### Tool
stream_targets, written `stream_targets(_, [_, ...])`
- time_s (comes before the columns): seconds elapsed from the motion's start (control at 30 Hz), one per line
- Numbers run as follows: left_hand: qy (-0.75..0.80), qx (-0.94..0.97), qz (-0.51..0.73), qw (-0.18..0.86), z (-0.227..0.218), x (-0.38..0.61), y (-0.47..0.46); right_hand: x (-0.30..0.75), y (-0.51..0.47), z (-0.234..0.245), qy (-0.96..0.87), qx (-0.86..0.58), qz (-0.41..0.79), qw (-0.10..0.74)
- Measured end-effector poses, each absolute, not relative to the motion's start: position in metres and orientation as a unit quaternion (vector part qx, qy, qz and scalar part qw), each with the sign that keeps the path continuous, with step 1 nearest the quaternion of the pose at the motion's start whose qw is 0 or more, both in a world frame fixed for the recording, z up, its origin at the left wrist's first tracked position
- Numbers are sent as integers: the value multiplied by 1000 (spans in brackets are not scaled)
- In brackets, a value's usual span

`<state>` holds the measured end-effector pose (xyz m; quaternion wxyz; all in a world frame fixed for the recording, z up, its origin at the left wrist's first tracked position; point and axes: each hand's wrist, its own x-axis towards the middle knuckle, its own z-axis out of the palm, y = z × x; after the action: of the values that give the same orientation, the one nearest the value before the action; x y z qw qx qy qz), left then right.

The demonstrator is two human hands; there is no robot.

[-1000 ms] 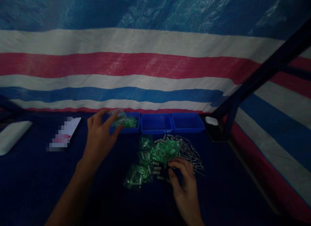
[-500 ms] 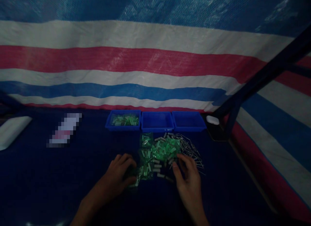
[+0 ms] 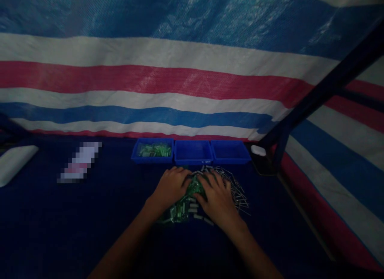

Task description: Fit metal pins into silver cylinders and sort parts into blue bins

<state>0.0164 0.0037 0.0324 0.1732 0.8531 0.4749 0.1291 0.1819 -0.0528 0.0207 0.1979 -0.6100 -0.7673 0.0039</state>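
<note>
My left hand (image 3: 172,187) lies over the left part of a pile of small clear bags with green contents, its fingers spread and partly hiding them. Across the pile, my right hand (image 3: 218,199) rests with fingers apart and thumb toward the left hand. Between the two hands shows a green bag (image 3: 196,185). Nearer to me lie more green bags (image 3: 179,212), close under my left wrist. Short pale cylinders (image 3: 193,208) are scattered beside them. Thin metal rods (image 3: 238,191) fan out to the right of my right hand.
Three blue trays stand in a row behind the pile. The left tray (image 3: 135,155) contains green bags; the middle tray (image 3: 193,162) and right tray (image 3: 231,161) show bare bottoms. A white case (image 3: 258,151) and dark phone (image 3: 265,167) lie right. A striped tarp (image 3: 180,83) hangs behind.
My left hand has moved right and away from me, from the near bags onto the pile. My right hand has shifted forward and left over the green bags. The view has tilted slightly.
</note>
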Motion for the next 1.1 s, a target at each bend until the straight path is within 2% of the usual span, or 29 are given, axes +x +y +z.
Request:
stream_targets(0.13, [477, 858, 89, 168, 28, 24, 8, 188, -71, -2, -731, -652, -2, 199])
stream_targets(0.23, [483, 842, 105, 215, 23, 20, 9, 193, -87, -9, -717, -661, 17, 222])
stream_targets(0.4, [494, 777, 246, 302, 29, 14, 10, 190, -89, 2, -690, -659, 79, 290])
stream_targets(0.47, [489, 756, 331, 283, 35, 12, 3, 186, -82, 11, -649, -661, 139, 351])
stream_targets(0.53, [448, 768, 387, 246, 40, 11, -8, 179, -74, 20, -591, -646, 251, 413])
stream_targets(0.63, [365, 820, 390, 205, 39, 10, -24, 169, -64, 27, -488, -594, 419, 482])
stream_targets(0.7, [348, 835, 376, 201, 36, 8, -30, 163, -62, 28, -456, -571, 465, 501])
stream_targets(0.77, [375, 821, 376, 210, 33, 5, -33, 159, -63, 27, -477, -566, 447, 501])
stream_targets(0.83, [419, 788, 379, 246, 34, 2, -33, 158, -65, 24, -543, -566, 374, 495])
stream_targets(0.97, [483, 664, 384, 422, 39, -1, -39, 156, -72, 16, -702, -514, 166, 464])
stream_targets(1.03, [502, 579, 392, 510, 40, -3, -44, 154, -74, 14, -749, -491, 107, 432])
stream_targets(1.1, [524, 514, 400, 549, 40, -6, -44, 151, -75, 14, -770, -486, 88, 403])
